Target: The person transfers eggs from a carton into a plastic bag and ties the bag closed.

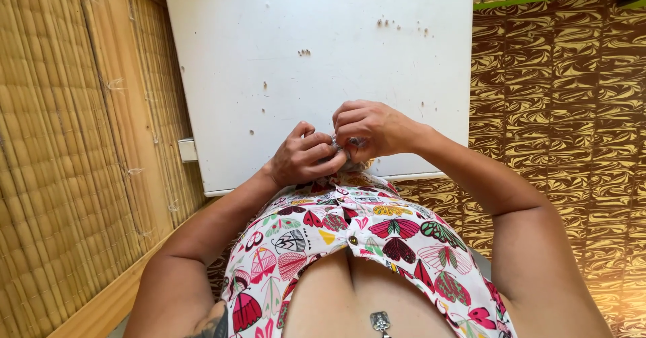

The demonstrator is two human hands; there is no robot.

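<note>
I watch my left hand (pixel 306 156) and right hand (pixel 367 129) pinch a small crinkly clear wrapper (pixel 343 143) over the white table (pixel 269 55); it looks light, soft and slippery, best gripped at its edges.

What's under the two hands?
The left hand and right hand pinch something small and pale, mostly hidden by fingers. Beneath them lies the white board.

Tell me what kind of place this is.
Probably a simple room at home: a woven reed wall, patterned brown floor covering and a worn white table, where both hands work a small crumpled thing.
</note>
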